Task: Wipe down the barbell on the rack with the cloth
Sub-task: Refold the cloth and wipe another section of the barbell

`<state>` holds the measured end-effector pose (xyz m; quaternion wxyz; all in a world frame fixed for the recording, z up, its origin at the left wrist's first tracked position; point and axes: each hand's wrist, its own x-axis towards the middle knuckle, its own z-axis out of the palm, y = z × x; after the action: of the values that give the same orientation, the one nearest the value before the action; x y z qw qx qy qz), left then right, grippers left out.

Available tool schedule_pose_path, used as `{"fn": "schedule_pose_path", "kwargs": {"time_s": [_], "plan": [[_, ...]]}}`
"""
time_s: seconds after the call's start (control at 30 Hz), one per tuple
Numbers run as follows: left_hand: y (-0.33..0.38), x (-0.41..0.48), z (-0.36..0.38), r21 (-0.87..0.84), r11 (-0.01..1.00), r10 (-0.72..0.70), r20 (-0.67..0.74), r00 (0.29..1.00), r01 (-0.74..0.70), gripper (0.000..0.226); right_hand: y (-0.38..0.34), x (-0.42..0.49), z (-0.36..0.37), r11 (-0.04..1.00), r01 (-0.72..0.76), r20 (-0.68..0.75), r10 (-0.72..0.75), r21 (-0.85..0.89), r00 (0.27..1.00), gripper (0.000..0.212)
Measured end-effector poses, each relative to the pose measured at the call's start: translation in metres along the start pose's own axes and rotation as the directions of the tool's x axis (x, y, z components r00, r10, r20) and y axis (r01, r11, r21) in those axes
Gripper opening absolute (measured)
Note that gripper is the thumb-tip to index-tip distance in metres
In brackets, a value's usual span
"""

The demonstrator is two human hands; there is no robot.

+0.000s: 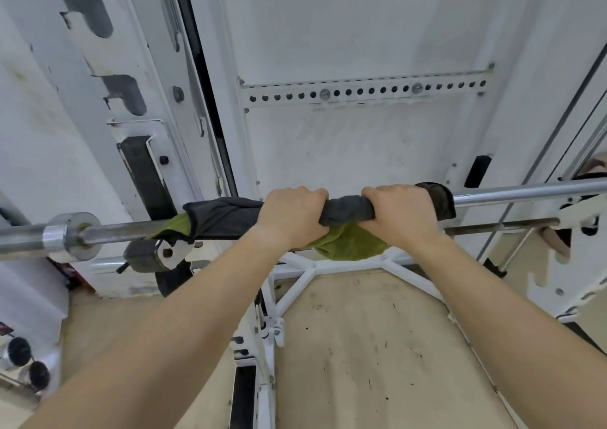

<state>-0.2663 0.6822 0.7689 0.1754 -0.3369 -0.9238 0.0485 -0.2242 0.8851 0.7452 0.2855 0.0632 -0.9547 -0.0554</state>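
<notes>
A steel barbell (pixel 525 190) lies across the white rack (pixel 138 100) from left to right, its collar and sleeve at the far left. A cloth (pixel 226 216), dark grey on one side and green on the other, is wrapped around the bar's middle. My left hand (pixel 292 215) grips the cloth-covered bar from above. My right hand (pixel 400 213) grips it a little to the right, with a strip of dark cloth showing between the two hands. A green fold of the cloth hangs below the bar between them.
A thinner rusty rod (pixel 499 224) runs just below the barbell on the right. A black hook (pixel 147 179) of the rack supports the bar at left. A perforated rail (pixel 361 92) crosses the white back panel. Below lie the white base frame (pixel 295 284), a scuffed tan floor, and weight pegs (pixel 19 353).
</notes>
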Motion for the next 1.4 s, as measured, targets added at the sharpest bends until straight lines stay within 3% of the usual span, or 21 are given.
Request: {"fn": "schedule_pose_path", "kwargs": {"time_s": [0.23, 0.37, 0.5, 0.6, 0.8, 1.03, 1.13, 1.2, 1.27, 1.33, 1.4], "plan": [[-0.089, -0.06, -0.016, 0.109, 0.989, -0.12, 0.212, 0.97, 0.098, 0.023, -0.118, 0.036, -0.006, 0.994, 0.058, 0.065, -0.064, 0.089, 0.996, 0.031], [-0.099, -0.07, -0.018, 0.188, 0.978, -0.131, 0.245, 0.961, 0.086, 0.019, -0.175, 0.05, -0.007, 0.988, 0.109, 0.08, -0.118, 0.11, 0.99, 0.024], [-0.075, -0.048, -0.01, 0.058, 0.991, -0.128, 0.207, 0.97, 0.119, 0.023, -0.129, 0.035, 0.001, 0.979, 0.206, -0.033, -0.205, 0.011, 0.978, 0.031], [-0.04, -0.024, -0.003, -0.042, 0.994, -0.096, 0.149, 0.984, 0.104, 0.023, -0.082, 0.02, 0.001, 0.981, 0.192, -0.033, -0.193, -0.02, 0.981, 0.037], [0.003, 0.002, -0.002, -0.077, 0.995, -0.051, 0.067, 0.996, 0.056, 0.031, -0.028, 0.003, -0.005, 0.995, 0.103, -0.015, -0.103, 0.0, 0.995, 0.034], [-0.062, -0.071, -0.031, 0.101, 0.995, 0.013, 0.021, 1.0, -0.015, 0.017, -0.091, 0.021, -0.007, 0.976, 0.212, 0.0, -0.212, 0.057, 0.977, 0.042], [-0.102, -0.099, -0.065, 0.105, 0.991, -0.078, -0.026, 0.997, 0.081, 0.023, -0.147, 0.036, -0.021, 0.951, 0.159, 0.04, -0.176, 0.266, 0.984, 0.024], [-0.135, -0.117, -0.088, -0.042, 0.974, -0.228, -0.111, 0.967, 0.224, 0.032, -0.18, 0.044, -0.037, 0.837, -0.024, 0.069, -0.017, 0.547, 0.997, 0.015], [-0.167, -0.138, -0.106, -0.275, 0.896, -0.41, -0.21, 0.888, 0.349, 0.038, -0.214, 0.055, -0.058, 0.558, -0.168, 0.104, 0.144, 0.813, 0.984, 0.02], [-0.187, -0.156, -0.115, -0.386, 0.822, -0.547, -0.331, 0.769, 0.419, 0.043, -0.251, 0.07, -0.079, 0.36, -0.179, 0.093, 0.244, 0.915, 0.965, 0.034], [-0.196, -0.174, -0.113, -0.497, 0.721, -0.687, -0.424, 0.59, 0.483, 0.044, -0.29, 0.085, -0.097, 0.268, -0.133, 0.06, 0.264, 0.954, 0.963, 0.028]]}}
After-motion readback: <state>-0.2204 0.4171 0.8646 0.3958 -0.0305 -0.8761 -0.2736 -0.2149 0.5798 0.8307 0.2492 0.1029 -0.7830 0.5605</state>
